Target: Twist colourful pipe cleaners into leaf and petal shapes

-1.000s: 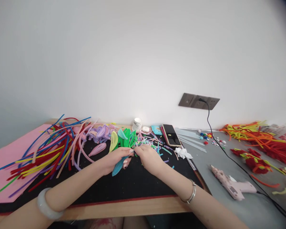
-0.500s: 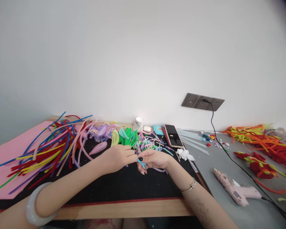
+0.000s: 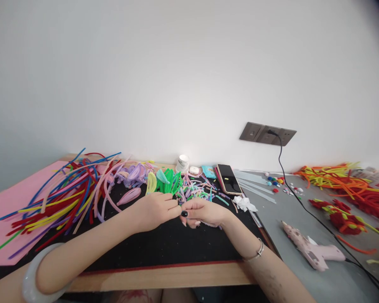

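Pipe cleaners (image 3: 170, 180) in a green bunch lie just past the left hand (image 3: 156, 210), nearer it than the right hand (image 3: 206, 211). Both hands curl in and meet; I cannot tell what they hold.

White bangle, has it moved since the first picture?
Yes. The white bangle has moved to the left, closer to the near corner of the pink sheet.
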`<action>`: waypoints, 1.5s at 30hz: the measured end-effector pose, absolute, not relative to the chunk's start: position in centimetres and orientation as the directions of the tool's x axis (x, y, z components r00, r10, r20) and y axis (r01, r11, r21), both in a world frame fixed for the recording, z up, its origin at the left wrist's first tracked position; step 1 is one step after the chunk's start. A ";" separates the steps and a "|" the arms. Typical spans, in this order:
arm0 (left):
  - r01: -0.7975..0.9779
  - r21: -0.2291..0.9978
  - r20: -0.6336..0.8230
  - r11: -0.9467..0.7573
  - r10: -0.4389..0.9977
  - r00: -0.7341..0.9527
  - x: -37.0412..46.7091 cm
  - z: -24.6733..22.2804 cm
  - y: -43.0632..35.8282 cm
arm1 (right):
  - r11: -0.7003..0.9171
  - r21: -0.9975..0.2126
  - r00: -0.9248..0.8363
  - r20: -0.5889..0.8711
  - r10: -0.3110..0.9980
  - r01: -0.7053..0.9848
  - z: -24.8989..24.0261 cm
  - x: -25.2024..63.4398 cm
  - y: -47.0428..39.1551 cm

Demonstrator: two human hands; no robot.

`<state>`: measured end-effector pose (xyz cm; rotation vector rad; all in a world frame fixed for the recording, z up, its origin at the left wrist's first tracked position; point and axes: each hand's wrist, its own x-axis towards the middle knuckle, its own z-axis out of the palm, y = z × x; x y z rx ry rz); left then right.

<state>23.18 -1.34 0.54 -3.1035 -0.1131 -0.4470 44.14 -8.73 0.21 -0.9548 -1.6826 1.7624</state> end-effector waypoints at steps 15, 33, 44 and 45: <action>0.137 0.985 -0.169 0.107 0.417 0.893 24.6 -1.8 -0.6 | 0.476 0.021 -0.460 0.297 0.837 0.879 -1.8 42.5 -8.5; -0.350 0.915 -0.009 0.201 0.877 0.481 27.3 -1.9 -1.0 | 0.135 -0.952 -0.082 0.116 0.990 0.275 -2.8 40.8 -7.3; -0.221 0.923 -0.125 0.316 0.788 0.603 25.2 -2.2 0.4 | 0.135 -0.989 0.241 0.144 0.960 0.053 -3.0 43.5 -7.0; -0.197 0.916 -0.154 0.348 0.761 0.631 24.8 -2.1 0.7 | 0.135 -0.991 0.230 0.134 0.964 0.011 -2.8 43.8 -7.1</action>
